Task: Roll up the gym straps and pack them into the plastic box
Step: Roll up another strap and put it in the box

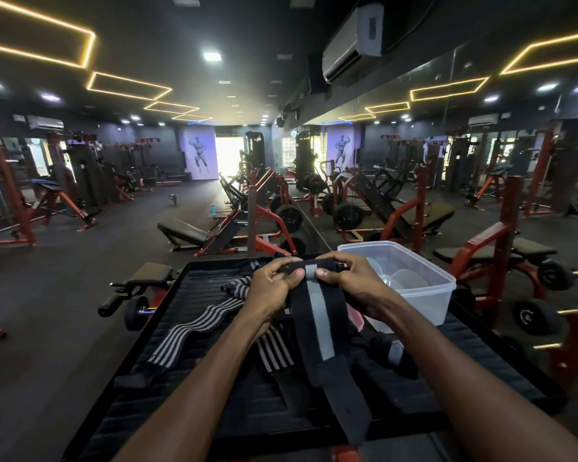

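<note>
The black strap w/ grey stripe (317, 315) looks soft, light and floppy, its tail hanging to the black padded platform (194, 295). Left hand (272, 288) and right hand (351, 283) both pinch its top end, fingers curled; best gripped there, rolled tight. Striped straps (194, 325) lie left, clear plastic box (424, 295) just right.

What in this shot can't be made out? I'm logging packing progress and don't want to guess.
All in the head view:
- How far the black strap is rolled: the left hand and right hand cover its top end.
- The plastic box: its near left corner sits behind the right hand, and its cloudy walls blur any contents.
- Where the striped straps end: the left forearm crosses them.
</note>
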A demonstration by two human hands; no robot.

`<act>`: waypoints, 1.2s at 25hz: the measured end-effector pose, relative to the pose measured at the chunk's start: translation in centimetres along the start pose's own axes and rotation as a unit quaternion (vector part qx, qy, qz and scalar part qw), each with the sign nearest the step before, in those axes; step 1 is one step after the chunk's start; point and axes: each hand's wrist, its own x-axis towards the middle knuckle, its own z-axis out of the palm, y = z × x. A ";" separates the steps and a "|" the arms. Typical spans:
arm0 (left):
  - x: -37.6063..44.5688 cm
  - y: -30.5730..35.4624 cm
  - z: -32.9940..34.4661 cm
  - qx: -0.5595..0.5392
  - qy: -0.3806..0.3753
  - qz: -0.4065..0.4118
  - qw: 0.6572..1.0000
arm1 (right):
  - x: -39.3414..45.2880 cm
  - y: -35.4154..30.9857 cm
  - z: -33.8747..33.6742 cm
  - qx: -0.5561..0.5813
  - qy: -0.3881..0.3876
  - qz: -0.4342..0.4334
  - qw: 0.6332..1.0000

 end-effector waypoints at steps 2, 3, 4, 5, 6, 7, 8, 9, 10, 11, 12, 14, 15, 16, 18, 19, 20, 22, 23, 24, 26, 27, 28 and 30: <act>-0.3 0.3 0.3 -0.064 -0.035 -0.060 0.996 | 0.0 0.2 -0.3 -0.006 0.004 -0.019 1.000; -0.1 0.3 0.4 -0.072 -0.041 -0.072 0.994 | 0.0 0.3 -0.4 -0.004 0.002 -0.025 1.000; 0.2 0.1 0.4 -0.065 -0.035 -0.069 0.995 | 0.0 0.4 -0.3 0.001 0.002 -0.028 1.000; 0.5 -0.1 0.5 -0.048 -0.021 -0.054 0.997 | 0.0 0.4 -0.2 0.012 0.003 -0.027 1.000; 0.7 -0.3 0.5 -0.034 -0.004 -0.034 0.999 | 0.1 0.4 -0.1 0.027 0.004 -0.022 0.999; 0.9 -0.3 0.4 -0.021 0.009 -0.019 1.000 | 0.1 0.5 0.0 0.045 0.006 -0.010 0.999; 1.1 -0.6 0.4 -0.010 0.018 -0.007 1.000 | 0.1 0.5 0.1 0.058 0.003 0.004 0.998; 1.2 -0.7 0.3 0.003 0.023 0.000 1.000 | 0.1 0.5 0.1 0.059 0.000 0.015 0.998; 1.2 -0.8 0.2 0.015 0.026 0.007 1.000 | 0.3 0.6 0.0 0.050 -0.003 0.018 0.999; 1.1 -0.9 0.2 0.021 0.027 0.012 0.999 | 0.5 0.8 -0.1 0.035 0.000 0.014 0.999; 1.0 -1.0 0.2 0.010 0.025 0.010 1.000 | 0.7 0.9 -0.2 0.021 0.010 0.001 1.000; 0.5 -0.7 0.4 -0.053 -0.006 -0.027 0.998 | 0.8 1.0 -0.1 0.010 0.026 -0.029 0.999; 0.1 -0.4 0.6 -0.081 -0.029 -0.060 0.995 | 0.7 1.0 -0.1 0.007 0.028 -0.035 0.999; 0.1 -0.3 0.7 -0.091 -0.039 -0.085 0.991 | 0.7 1.2 0.0 0.003 0.025 -0.038 0.999; 0.5 -0.6 0.8 -0.073 -0.034 -0.092 0.993 | 0.7 1.6 0.1 -0.001 0.017 -0.034 0.999; 0.6 -0.7 0.8 -0.054 -0.016 -0.069 0.996 | 0.8 1.8 0.1 0.004 0.016 -0.022 1.000; 0.7 -0.8 0.7 -0.038 -0.004 -0.045 0.998 | 0.8 2.0 0.0 0.010 0.012 -0.004 1.000; 0.8 -1.2 0.5 -0.019 -0.007 -0.016 1.000 | 0.7 1.9 0.0 0.013 -0.011 0.029 0.999; 0.6 -1.3 0.5 -0.016 -0.014 -0.008 1.000 | 0.6 1.8 0.0 0.003 -0.017 0.025 1.000; 0.5 -1.4 0.5 -0.020 -0.018 -0.005 1.000 | 0.5 1.7 -0.1 -0.012 -0.013 0.006 1.000; 0.4 -1.6 0.5 -0.068 -0.028 -0.027 0.997 | 0.4 1.6 -0.1 -0.029 0.002 -0.036 0.999; 0.2 -1.4 0.6 -0.106 -0.044 -0.052 0.992 | 0.3 1.6 -0.1 -0.025 0.005 -0.048 0.999; 0.2 -1.2 0.7 -0.123 -0.052 -0.075 0.988 | 0.3 1.5 0.0 -0.023 0.007 -0.055 0.998; 0.8 -1.4 0.7 -0.082 -0.053 -0.088 0.991 | 0.3 1.6 0.1 -0.028 0.007 -0.059 0.998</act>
